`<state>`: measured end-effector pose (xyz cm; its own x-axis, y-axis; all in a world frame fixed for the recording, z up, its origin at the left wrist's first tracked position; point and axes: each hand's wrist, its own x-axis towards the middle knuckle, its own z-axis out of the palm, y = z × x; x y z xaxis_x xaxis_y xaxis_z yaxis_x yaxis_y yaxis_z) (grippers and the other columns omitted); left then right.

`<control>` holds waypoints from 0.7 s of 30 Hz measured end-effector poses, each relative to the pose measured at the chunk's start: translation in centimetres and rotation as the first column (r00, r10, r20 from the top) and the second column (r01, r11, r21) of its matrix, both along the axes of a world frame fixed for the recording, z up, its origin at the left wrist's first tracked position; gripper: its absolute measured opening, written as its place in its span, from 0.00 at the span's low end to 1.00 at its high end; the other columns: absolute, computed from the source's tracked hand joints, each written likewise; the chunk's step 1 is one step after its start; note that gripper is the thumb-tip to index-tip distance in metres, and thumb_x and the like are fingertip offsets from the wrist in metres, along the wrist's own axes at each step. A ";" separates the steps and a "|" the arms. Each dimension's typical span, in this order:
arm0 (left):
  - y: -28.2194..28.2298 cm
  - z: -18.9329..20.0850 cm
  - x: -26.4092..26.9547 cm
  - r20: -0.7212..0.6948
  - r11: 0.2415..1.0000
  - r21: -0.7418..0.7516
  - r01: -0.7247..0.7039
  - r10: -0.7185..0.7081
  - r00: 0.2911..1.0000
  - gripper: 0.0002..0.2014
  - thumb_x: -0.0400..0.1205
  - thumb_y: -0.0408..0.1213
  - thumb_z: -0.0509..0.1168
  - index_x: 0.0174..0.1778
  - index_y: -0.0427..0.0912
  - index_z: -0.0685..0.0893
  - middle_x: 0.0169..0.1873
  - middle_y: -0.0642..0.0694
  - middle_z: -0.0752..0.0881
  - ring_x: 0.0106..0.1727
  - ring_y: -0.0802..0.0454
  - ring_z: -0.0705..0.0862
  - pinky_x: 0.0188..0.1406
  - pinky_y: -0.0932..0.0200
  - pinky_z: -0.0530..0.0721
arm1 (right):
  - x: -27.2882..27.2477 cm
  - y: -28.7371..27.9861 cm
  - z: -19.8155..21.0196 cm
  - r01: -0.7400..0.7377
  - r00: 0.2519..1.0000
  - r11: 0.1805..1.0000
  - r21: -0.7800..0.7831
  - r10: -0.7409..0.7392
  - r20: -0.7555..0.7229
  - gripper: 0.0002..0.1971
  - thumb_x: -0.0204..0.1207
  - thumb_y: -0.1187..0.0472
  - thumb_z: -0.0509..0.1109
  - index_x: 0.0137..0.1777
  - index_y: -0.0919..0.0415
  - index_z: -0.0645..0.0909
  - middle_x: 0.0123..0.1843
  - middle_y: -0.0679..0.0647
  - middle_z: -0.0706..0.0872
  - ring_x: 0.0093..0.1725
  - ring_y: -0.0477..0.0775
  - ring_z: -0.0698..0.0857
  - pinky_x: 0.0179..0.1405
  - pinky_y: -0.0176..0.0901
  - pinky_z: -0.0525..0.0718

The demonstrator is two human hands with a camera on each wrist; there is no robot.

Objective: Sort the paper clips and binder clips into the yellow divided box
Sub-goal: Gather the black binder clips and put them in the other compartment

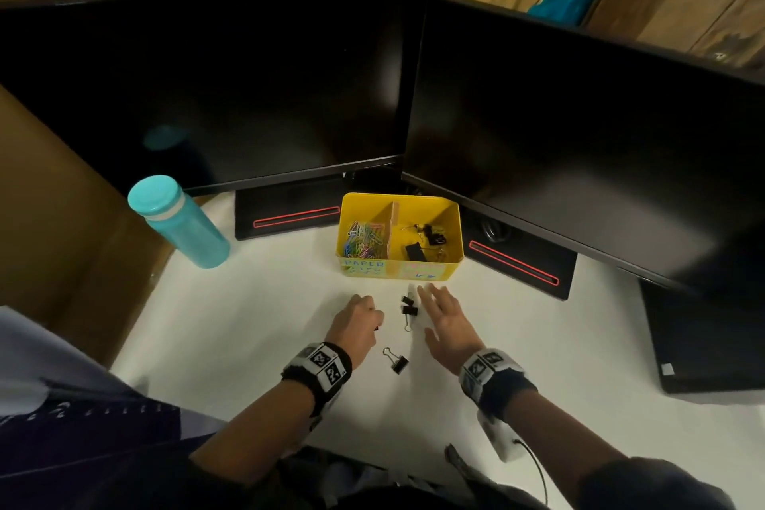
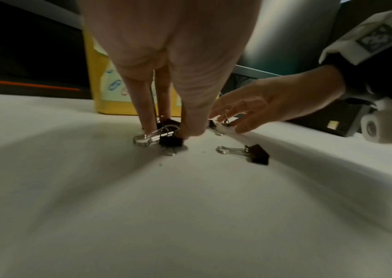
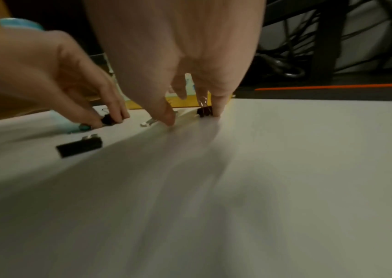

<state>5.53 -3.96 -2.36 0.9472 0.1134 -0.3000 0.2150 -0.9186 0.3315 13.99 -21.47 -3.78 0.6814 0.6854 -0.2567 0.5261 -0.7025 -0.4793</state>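
Observation:
The yellow divided box (image 1: 453,234) stands in front of the monitors, with coloured paper clips (image 1: 364,238) in its left compartment and black binder clips (image 1: 428,238) in its right. On the white desk before it, my left hand (image 1: 374,321) pinches a black binder clip (image 2: 169,139) between thumb and fingers. My right hand (image 1: 430,302) is spread over two more binder clips (image 1: 409,307); one fingertip touches an upright clip (image 3: 204,111). Another binder clip (image 1: 397,362) lies loose between my wrists.
Two dark monitors (image 1: 232,87) on red-striped stands (image 1: 296,217) close off the back. A teal bottle (image 1: 178,222) stands at the left. At the right sits a black laptop (image 1: 703,344). A cable (image 1: 534,464) runs near my right forearm.

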 end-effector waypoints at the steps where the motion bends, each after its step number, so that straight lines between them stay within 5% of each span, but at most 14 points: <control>1: 0.5 0.2 -0.2 -0.002 1.000 -0.016 -0.025 0.025 1.000 0.09 0.75 0.27 0.66 0.49 0.39 0.85 0.51 0.42 0.81 0.56 0.45 0.76 0.51 0.53 0.83 | -0.2 0.5 -0.1 -0.034 0.999 0.999 -0.011 0.033 -0.006 0.37 0.76 0.66 0.64 0.81 0.57 0.47 0.83 0.60 0.53 0.81 0.62 0.50 0.78 0.53 0.56; 4: 1.7 1.3 -0.4 -0.014 0.993 -0.083 -0.086 0.085 0.996 0.09 0.71 0.29 0.71 0.45 0.41 0.87 0.48 0.41 0.83 0.52 0.45 0.78 0.49 0.54 0.82 | -0.1 1.6 -0.4 -0.140 0.990 0.990 -0.028 0.140 0.016 0.37 0.77 0.61 0.65 0.81 0.50 0.49 0.82 0.59 0.55 0.80 0.63 0.51 0.75 0.59 0.63; 7: 1.6 3.5 0.1 0.081 0.988 -0.141 -0.060 0.072 0.994 0.09 0.70 0.30 0.72 0.45 0.43 0.88 0.48 0.42 0.84 0.52 0.46 0.79 0.49 0.55 0.81 | 0.4 1.9 -0.8 -0.216 0.972 0.976 -0.013 0.217 0.095 0.26 0.76 0.66 0.67 0.74 0.52 0.69 0.76 0.62 0.69 0.74 0.70 0.66 0.63 0.67 0.79; 11: 0.3 7.5 3.5 0.373 0.961 -0.275 -0.028 0.133 0.918 0.07 0.70 0.29 0.73 0.43 0.41 0.88 0.48 0.43 0.84 0.50 0.48 0.80 0.50 0.56 0.82 | 1.1 0.1 -1.2 -0.220 0.965 0.971 0.097 0.202 0.170 0.19 0.65 0.72 0.76 0.55 0.56 0.85 0.58 0.61 0.85 0.50 0.66 0.84 0.37 0.56 0.88; 14: -0.4 9.1 7.1 0.475 0.940 -0.342 -0.006 0.179 0.862 0.09 0.72 0.28 0.73 0.46 0.40 0.87 0.51 0.43 0.84 0.50 0.50 0.81 0.52 0.56 0.84 | 0.9 -1.3 -0.7 -0.194 0.973 0.972 0.136 0.172 0.155 0.16 0.59 0.76 0.77 0.44 0.58 0.88 0.49 0.59 0.87 0.44 0.64 0.85 0.38 0.52 0.88; 18: -0.4 8.8 8.9 0.428 0.976 -0.219 0.003 0.093 0.899 0.13 0.76 0.33 0.70 0.57 0.41 0.85 0.62 0.43 0.82 0.64 0.47 0.77 0.67 0.50 0.76 | 1.0 -2.3 0.1 -0.078 0.994 0.985 0.152 0.064 0.093 0.09 0.59 0.75 0.76 0.38 0.62 0.89 0.46 0.60 0.87 0.44 0.64 0.85 0.45 0.48 0.85; 21: -0.5 7.5 6.1 0.463 0.977 -0.033 0.209 -0.170 0.870 0.03 0.77 0.29 0.68 0.44 0.36 0.87 0.43 0.41 0.87 0.49 0.46 0.83 0.50 0.46 0.86 | 1.3 -3.6 -0.1 -0.009 0.998 0.986 0.165 -0.002 0.063 0.11 0.54 0.77 0.73 0.32 0.63 0.87 0.43 0.59 0.85 0.40 0.64 0.85 0.39 0.47 0.85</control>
